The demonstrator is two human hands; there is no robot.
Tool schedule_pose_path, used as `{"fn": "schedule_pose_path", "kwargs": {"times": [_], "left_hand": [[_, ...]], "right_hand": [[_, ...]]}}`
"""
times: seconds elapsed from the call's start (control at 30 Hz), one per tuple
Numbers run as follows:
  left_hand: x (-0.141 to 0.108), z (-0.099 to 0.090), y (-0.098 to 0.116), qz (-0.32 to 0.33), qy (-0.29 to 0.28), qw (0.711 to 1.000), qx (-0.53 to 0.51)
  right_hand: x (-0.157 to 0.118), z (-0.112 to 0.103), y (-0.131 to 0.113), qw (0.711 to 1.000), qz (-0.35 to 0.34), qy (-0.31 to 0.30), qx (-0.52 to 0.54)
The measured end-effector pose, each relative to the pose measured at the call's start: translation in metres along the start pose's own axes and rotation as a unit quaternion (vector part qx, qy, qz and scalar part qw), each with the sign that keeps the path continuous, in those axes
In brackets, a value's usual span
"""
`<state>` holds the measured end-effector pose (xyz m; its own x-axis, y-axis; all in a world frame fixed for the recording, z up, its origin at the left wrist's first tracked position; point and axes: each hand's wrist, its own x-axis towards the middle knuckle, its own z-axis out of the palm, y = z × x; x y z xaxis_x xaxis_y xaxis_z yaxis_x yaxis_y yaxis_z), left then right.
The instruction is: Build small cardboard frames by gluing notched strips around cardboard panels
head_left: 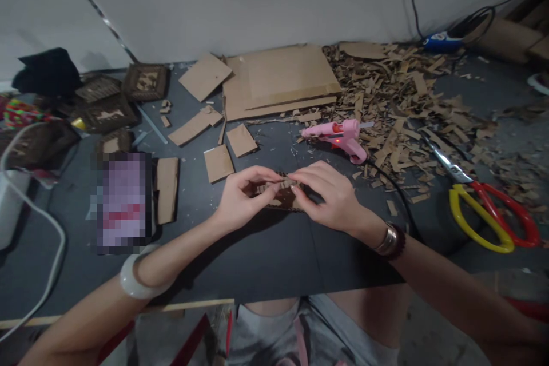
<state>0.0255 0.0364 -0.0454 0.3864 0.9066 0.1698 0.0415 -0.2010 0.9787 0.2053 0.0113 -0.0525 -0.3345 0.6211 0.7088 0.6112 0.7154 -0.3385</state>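
Observation:
A small cardboard piece [281, 201] with ragged strips along it is between my two hands, low over the dark table. My left hand [246, 194] pinches its left part with thumb and index finger. From the other side my right hand [323, 191] pinches the piece near its middle, the fingertips of both hands almost touching. The fingers cover much of the piece. Behind the hands lies a pink glue gun [337, 134] with a red light on it. Two small cardboard squares [218, 163] rest just beyond my left hand.
Large cardboard sheets [283, 77] lie at the back beside a heap of scraps [386, 103]. Red and yellow scissors [480, 211] are at the right. A blurred purple object [124, 203], a white cable [58, 234] and dark woven-looking cardboard pieces [105, 114] occupy the left.

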Motion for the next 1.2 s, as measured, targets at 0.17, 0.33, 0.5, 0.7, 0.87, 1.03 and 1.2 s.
{"fn": "schedule_pose_path", "kwargs": {"times": [0.17, 0.33, 0.5, 0.7, 0.87, 1.03, 1.2], "left_hand": [[-0.0013, 0.0002, -0.0003, -0.008, 0.000, 1.000, 0.024], [-0.0015, 0.0003, -0.0004, -0.016, -0.005, 0.999, 0.027], [-0.0033, 0.0015, -0.0004, -0.006, -0.007, 0.999, 0.053], [-0.0018, 0.0028, -0.0012, -0.021, 0.004, 0.999, 0.046], [0.0011, 0.0012, -0.0013, -0.028, 0.029, 0.999, 0.033], [-0.0018, 0.0018, -0.0022, -0.017, 0.014, 1.000, 0.015], [-0.0044, 0.0040, -0.0016, -0.020, -0.009, 1.000, 0.008]], "right_hand": [[-0.0007, 0.0022, -0.0006, 1.000, 0.023, -0.003, 0.021], [0.0020, 0.0025, -0.0023, 0.999, 0.034, 0.003, 0.032], [0.0021, 0.0055, -0.0058, 0.995, 0.076, 0.040, 0.053], [0.0014, 0.0054, -0.0068, 0.984, 0.165, 0.037, 0.053], [0.0004, 0.0028, -0.0020, 0.991, 0.118, 0.053, -0.027], [-0.0004, 0.0040, -0.0015, 0.995, 0.037, -0.020, -0.092], [-0.0009, 0.0044, -0.0016, 0.992, 0.030, -0.048, -0.111]]}}
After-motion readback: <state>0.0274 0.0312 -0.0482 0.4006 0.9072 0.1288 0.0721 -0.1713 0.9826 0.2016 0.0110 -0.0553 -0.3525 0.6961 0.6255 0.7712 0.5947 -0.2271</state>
